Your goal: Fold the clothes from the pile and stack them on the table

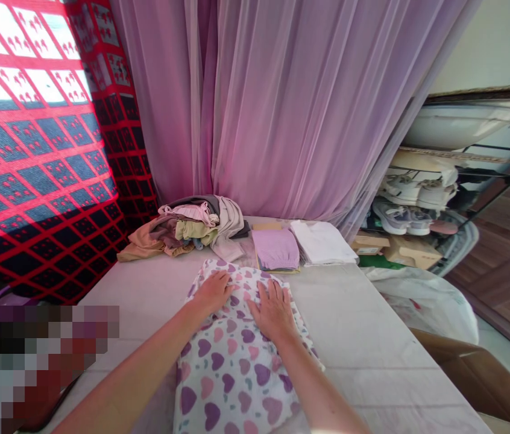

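A white cloth garment with purple and pink hearts [230, 367] lies spread lengthwise on the table, its near end running out of the bottom of the view. On its far left part rests my left hand [215, 291], palm down with the fingers lying on the fabric, slightly bent. My right hand [275, 307] presses flat on the far right part, fingers spread. Neither hand grips the cloth. Just beyond the garment sit a folded lilac stack [275, 248] and a folded white stack [325, 242].
A heap of crumpled clothes [196, 226] lies at the table's back left. Purple curtains [273, 108] hang behind the table [349, 319]. To the right stand a rack with shoes [402, 217], a plastic bag [427, 301] and a brown seat [476, 374]. Red-patterned fabric [33, 150] hangs left.
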`<act>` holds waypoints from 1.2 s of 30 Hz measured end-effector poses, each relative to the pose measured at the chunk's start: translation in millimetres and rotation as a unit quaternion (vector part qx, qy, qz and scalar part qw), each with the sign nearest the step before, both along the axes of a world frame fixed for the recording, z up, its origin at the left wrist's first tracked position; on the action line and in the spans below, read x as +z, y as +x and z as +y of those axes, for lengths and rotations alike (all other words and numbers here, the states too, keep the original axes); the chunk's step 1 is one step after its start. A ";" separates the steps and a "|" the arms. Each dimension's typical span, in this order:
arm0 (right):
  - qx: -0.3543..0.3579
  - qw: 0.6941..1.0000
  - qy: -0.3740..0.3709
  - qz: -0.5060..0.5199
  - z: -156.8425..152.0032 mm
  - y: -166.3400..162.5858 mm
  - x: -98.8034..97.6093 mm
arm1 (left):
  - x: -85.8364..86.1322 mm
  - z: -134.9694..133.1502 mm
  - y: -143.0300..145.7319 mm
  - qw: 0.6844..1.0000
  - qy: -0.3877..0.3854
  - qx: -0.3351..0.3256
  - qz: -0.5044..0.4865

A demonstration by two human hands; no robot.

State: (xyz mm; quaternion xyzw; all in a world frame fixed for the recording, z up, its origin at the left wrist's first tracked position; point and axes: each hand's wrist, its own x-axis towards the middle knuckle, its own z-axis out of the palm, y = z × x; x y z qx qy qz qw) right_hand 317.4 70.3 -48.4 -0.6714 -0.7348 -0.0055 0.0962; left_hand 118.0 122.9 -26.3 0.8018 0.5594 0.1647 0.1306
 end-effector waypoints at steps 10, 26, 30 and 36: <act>0.041 0.998 -0.034 0.022 16.1 -6.9 18.4 | -14.8 -5.5 -6.6 0.988 0.009 0.084 0.126; 0.019 1.000 -0.011 0.015 5.0 19.9 21.0 | 1.6 -11.5 -25.0 0.996 0.017 0.055 -0.064; 0.090 0.994 0.045 0.032 -28.7 21.8 30.0 | 15.4 -64.9 -43.1 0.989 0.058 0.099 -0.094; 0.130 0.990 0.013 0.061 -97.1 24.9 21.2 | 19.5 -150.3 -61.1 0.985 -0.013 0.154 -0.075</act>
